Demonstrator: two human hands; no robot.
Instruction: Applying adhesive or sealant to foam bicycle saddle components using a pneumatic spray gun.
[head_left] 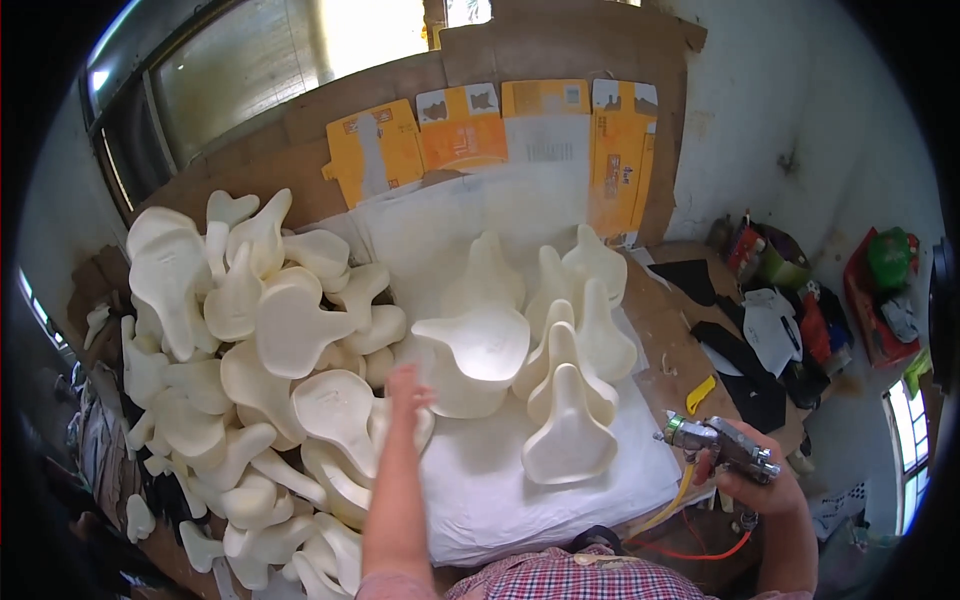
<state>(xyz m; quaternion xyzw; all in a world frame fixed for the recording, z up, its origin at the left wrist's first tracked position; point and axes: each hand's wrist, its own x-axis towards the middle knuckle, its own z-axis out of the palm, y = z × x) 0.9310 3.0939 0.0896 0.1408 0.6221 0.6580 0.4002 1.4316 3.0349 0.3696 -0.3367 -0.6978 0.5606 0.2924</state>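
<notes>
In the head view, the right hand [752, 478] is closed around the grip of a spray gun [715, 440] off the bench's [668, 345] right edge, near its front corner. The gun's long axis runs roughly level, its nozzle end pointing left toward the bench, with a yellow hose [668, 505] hanging from its underside and a red line [700, 553] looping below.

The left hand [408, 388] reaches forward over the middle of the bench, fingers [418, 396] spread fairly wide; it seems to touch the rim of a cream foam seat [340, 412], though contact is hard to judge from above.

Just ahead of it a wide seat [478, 345] sits upturned on a white sheet [510, 490] that covers the bench's front. Another seat [570, 432] lies flat near the sheet's right side, narrow nose pointing away from the person. A big heap of seats [230, 330] fills the left half, spilling over the left edge. Flattened orange cartons [470, 130] stand along the back edge. Black cut pieces [745, 370] lie toward the right back corner.
</notes>
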